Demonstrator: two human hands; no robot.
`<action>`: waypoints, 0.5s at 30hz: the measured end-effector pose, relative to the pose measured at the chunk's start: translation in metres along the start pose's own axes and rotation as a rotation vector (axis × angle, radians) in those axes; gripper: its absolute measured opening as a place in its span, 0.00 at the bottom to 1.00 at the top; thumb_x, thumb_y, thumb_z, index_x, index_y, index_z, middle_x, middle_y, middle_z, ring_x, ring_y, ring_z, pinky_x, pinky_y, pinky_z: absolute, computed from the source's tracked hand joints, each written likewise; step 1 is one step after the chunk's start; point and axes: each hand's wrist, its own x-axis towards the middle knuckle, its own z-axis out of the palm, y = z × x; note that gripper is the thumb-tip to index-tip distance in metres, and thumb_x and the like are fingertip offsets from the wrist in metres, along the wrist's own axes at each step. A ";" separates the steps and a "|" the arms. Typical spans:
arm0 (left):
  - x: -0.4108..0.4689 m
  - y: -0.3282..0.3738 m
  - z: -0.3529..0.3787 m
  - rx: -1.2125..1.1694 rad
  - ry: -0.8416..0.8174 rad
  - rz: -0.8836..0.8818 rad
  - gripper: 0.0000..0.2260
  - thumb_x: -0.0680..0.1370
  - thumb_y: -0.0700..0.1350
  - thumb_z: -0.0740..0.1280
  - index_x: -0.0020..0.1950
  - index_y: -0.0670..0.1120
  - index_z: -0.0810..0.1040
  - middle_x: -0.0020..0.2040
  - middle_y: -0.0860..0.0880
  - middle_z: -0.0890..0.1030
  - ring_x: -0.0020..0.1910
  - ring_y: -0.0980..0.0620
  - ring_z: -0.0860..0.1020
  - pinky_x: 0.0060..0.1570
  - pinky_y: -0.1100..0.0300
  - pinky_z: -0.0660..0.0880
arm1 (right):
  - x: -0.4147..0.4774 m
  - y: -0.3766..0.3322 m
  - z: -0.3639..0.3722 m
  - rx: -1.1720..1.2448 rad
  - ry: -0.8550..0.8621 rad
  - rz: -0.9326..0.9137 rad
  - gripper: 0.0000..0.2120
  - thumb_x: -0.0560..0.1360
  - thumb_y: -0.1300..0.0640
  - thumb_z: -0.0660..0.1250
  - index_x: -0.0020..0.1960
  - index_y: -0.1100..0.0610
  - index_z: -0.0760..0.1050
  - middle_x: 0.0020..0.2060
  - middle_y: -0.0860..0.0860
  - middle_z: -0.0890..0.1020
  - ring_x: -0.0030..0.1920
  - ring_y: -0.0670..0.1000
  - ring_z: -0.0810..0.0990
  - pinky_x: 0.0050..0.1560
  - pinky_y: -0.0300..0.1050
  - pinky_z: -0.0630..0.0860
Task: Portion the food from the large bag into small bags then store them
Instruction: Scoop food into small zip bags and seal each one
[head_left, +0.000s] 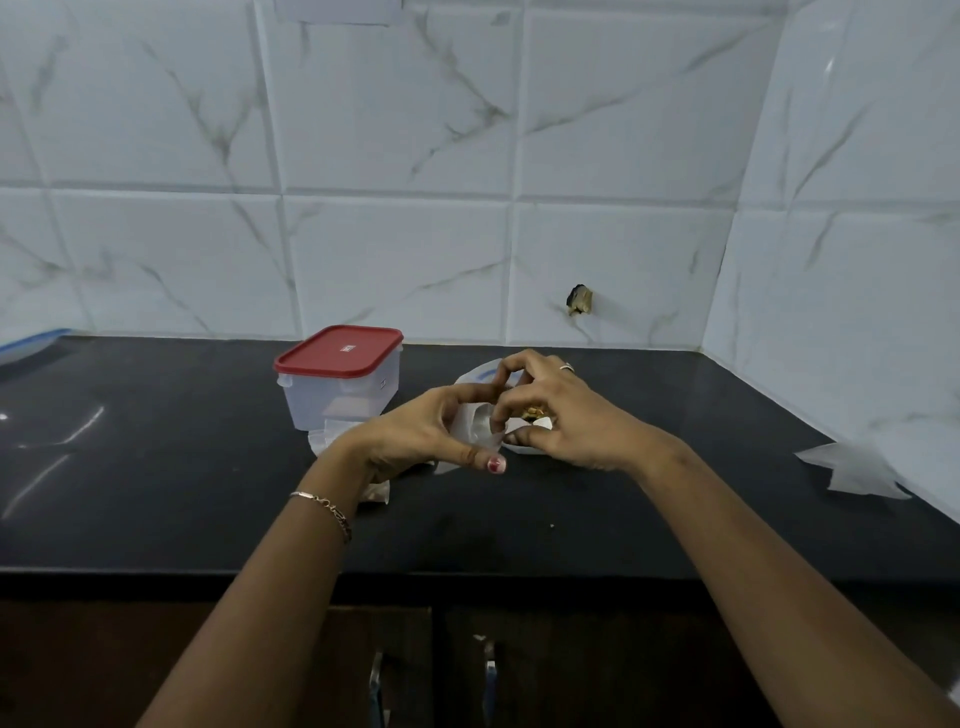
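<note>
Both hands meet over the middle of the black counter (156, 493). My left hand (421, 436) pinches a small clear plastic bag (480, 421) between thumb and fingers. My right hand (561, 415) has its fingers curled at the bag's mouth and pinches some brownish food (532, 413) there. A larger clear bag (480, 371) shows behind the hands, mostly hidden. Another small bag (376, 491) lies under my left wrist.
A clear storage box with a red lid (340, 374) stands just left of the hands, near the tiled wall. Loose clear bags (857, 467) lie at the counter's right end by the side wall. A blue-edged item (31, 345) sits at far left. Cabinet handles (488, 675) show below.
</note>
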 end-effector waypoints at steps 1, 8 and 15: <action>0.001 0.001 0.002 0.008 0.017 0.011 0.24 0.69 0.32 0.73 0.59 0.53 0.74 0.55 0.61 0.81 0.55 0.66 0.78 0.51 0.71 0.73 | 0.000 0.000 0.001 -0.019 0.001 0.001 0.08 0.75 0.57 0.70 0.46 0.44 0.78 0.63 0.43 0.66 0.62 0.44 0.63 0.65 0.47 0.65; 0.010 -0.015 0.003 0.188 0.111 0.001 0.18 0.68 0.41 0.78 0.55 0.52 0.79 0.52 0.53 0.83 0.53 0.60 0.79 0.53 0.68 0.75 | -0.004 0.009 0.001 -0.100 0.003 0.009 0.08 0.75 0.57 0.70 0.50 0.45 0.79 0.63 0.43 0.65 0.62 0.43 0.62 0.64 0.44 0.64; 0.026 -0.045 0.005 0.264 0.459 -0.010 0.21 0.69 0.49 0.77 0.58 0.49 0.74 0.54 0.54 0.77 0.53 0.59 0.76 0.48 0.70 0.71 | -0.023 0.070 0.025 -0.075 0.475 0.381 0.13 0.76 0.58 0.67 0.59 0.49 0.77 0.55 0.46 0.78 0.56 0.48 0.75 0.55 0.43 0.72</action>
